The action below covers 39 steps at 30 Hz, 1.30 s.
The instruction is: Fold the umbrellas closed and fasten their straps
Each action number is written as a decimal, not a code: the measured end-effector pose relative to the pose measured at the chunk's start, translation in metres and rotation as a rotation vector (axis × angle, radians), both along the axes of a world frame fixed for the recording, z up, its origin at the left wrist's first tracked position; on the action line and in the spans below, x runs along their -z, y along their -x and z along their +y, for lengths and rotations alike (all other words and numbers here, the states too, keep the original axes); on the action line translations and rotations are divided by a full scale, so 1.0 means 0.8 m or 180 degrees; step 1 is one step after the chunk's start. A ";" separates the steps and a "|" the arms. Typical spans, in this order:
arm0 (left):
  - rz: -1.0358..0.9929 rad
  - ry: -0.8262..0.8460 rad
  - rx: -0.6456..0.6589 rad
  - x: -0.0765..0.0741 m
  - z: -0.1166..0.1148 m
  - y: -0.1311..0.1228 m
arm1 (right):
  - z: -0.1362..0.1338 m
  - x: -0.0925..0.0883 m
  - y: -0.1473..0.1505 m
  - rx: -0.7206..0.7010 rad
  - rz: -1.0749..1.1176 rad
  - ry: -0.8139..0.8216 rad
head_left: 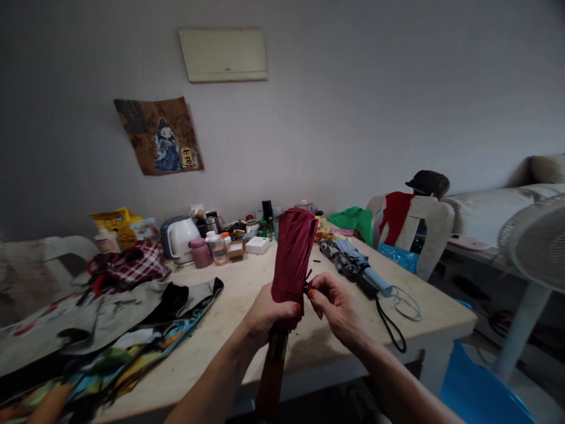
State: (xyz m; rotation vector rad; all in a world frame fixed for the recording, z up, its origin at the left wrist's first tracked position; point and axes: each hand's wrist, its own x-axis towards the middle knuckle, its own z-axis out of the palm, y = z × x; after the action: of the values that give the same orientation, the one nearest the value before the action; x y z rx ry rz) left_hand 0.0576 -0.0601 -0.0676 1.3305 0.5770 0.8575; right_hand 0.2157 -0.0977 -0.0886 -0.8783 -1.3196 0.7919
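Note:
A folded dark red umbrella (293,253) stands nearly upright in front of me, its brown handle pointing down past the table's front edge. My left hand (271,312) is wrapped around the lower part of its canopy, thumb across the front. On the umbrella's right side, my right hand (331,300) pinches a small dark piece, apparently the end of the closing strap. Two more folded umbrellas, one black and grey patterned (339,259) and one light blue (355,256), lie side by side to the right of my right hand.
Spread over the table's left is a colourful cloth-like umbrella (145,347). Along the back stand a white kettle (182,238), a pink jar (200,253), bottles and small boxes. A green bag (353,221), a chair (436,229) and a fan (536,247) are at right.

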 end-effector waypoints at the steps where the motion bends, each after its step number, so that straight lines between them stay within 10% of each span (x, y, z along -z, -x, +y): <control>1: 0.0027 0.0015 -0.0038 0.000 0.000 -0.001 | 0.001 0.002 -0.001 0.0015 -0.0043 -0.0011; 23: 0.0494 -0.0214 -0.0365 0.020 -0.008 -0.013 | -0.015 0.005 0.017 0.1264 -0.2017 -0.0278; 30: -0.0903 0.0703 -0.0273 0.021 0.000 -0.026 | -0.016 0.002 0.014 0.0502 -0.1134 0.0075; 35: -0.0926 0.0609 -0.0771 0.031 0.012 -0.045 | -0.007 0.026 0.004 0.0371 -0.1353 0.0470; 39: -0.0375 0.0243 -0.0419 0.037 0.017 -0.039 | 0.004 0.030 -0.027 0.0412 -0.1509 0.0076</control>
State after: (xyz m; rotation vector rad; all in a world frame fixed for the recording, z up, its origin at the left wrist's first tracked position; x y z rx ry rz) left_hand 0.0886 -0.0466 -0.0975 1.1743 0.6039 1.0048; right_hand 0.2373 -0.0948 -0.1128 -1.2068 -1.6455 0.5134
